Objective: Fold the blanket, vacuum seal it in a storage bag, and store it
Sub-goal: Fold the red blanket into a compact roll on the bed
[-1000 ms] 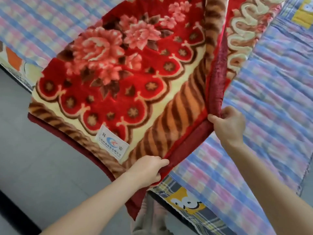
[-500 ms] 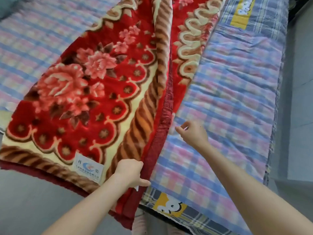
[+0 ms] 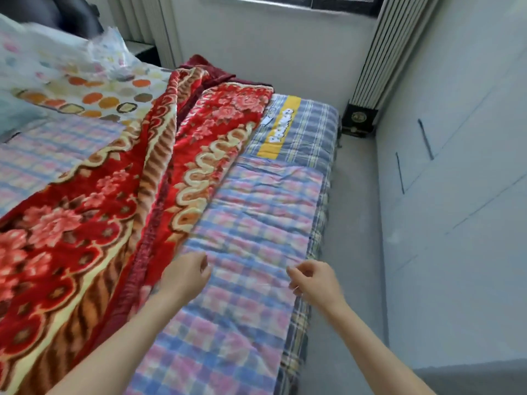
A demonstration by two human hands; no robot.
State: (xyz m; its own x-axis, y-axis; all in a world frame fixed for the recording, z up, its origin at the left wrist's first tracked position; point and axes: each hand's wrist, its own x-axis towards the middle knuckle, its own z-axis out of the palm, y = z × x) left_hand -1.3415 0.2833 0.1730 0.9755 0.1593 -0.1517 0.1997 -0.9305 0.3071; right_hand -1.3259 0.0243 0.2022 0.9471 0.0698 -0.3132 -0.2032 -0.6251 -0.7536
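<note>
Your fingers [image 3: 201, 260] hang loosely curled, left hand [image 3: 185, 273] and right hand [image 3: 313, 277] both empty. The red floral plush blanket [image 3: 85, 223] lies folded lengthwise just beside your left hand. Folding seems unfinished, so grasp an end next.

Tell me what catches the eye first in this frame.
The red floral plush blanket dominates, lying folded in a long strip down the left of the view. Beside it, the left hand and right hand hover empty, fingers loosely curled, over the pink-and-blue checked bed cover.
</note>
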